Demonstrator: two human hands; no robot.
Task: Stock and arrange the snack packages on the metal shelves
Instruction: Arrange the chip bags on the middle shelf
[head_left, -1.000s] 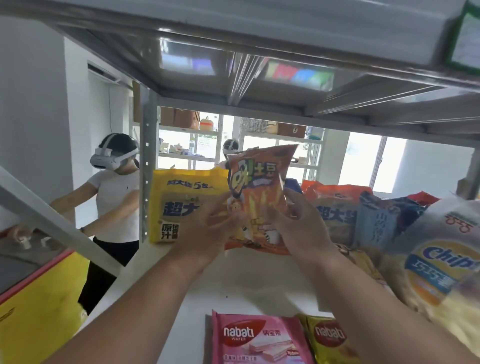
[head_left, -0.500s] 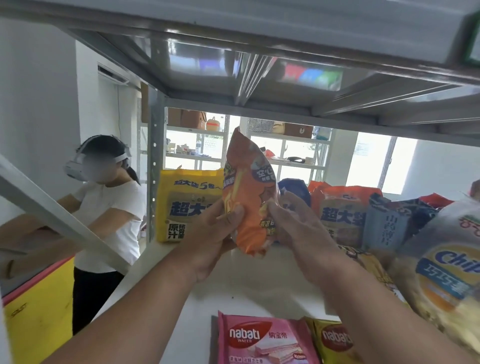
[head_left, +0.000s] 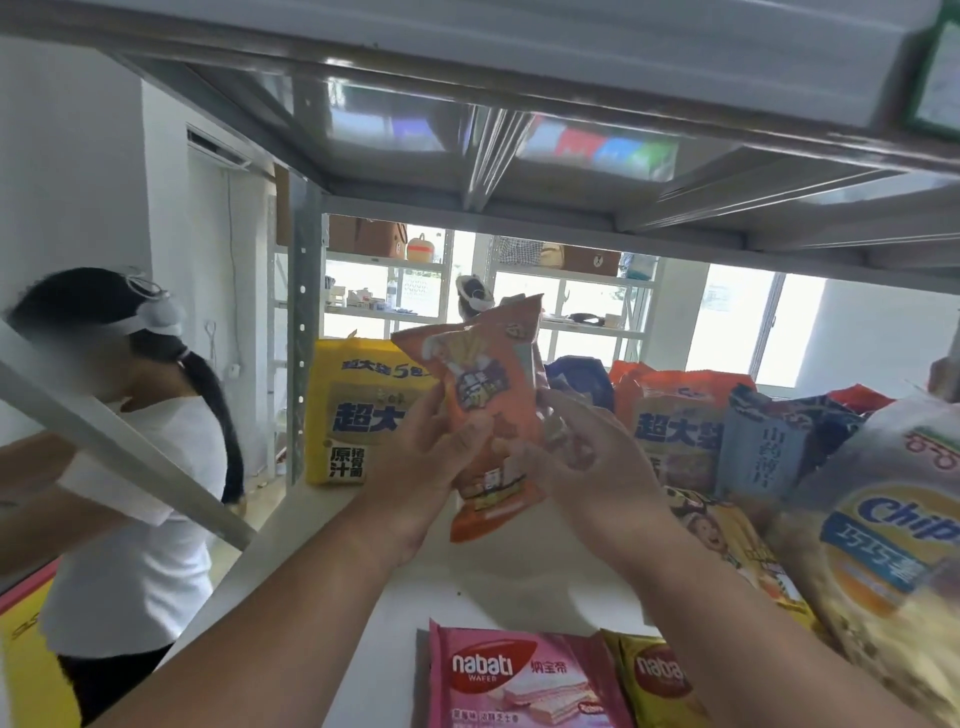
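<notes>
Already well into the stocking, we read the scene from the left: a person in a white top stands outside the rack, beyond the grey upright post. Just inside the post a yellow noodle pack stands upright at the back of the white shelf.

Next comes our left hand, its fingers and thumb curled round the left edge of the orange snack bag, thumb pressed on the front. The bag is held upright above the open middle of the shelf, not yet set down. Our right hand meets it from the other side, fingers bent against its right edge; how firmly it pinches the bag we cannot tell, as the back of the hand hides the fingertips.

Further right, an orange noodle pack and a blue-grey bag stand in the back row, and a large Chips bag crowds the right edge. Flat at the front lie a pink Nabati wafer pack and a yellow Nabati pack.

So we judge the back row and right side largely filled; the bag in hand remains to be placed, likely in the gap between the two noodle packs, and the front row may want straightening.
</notes>
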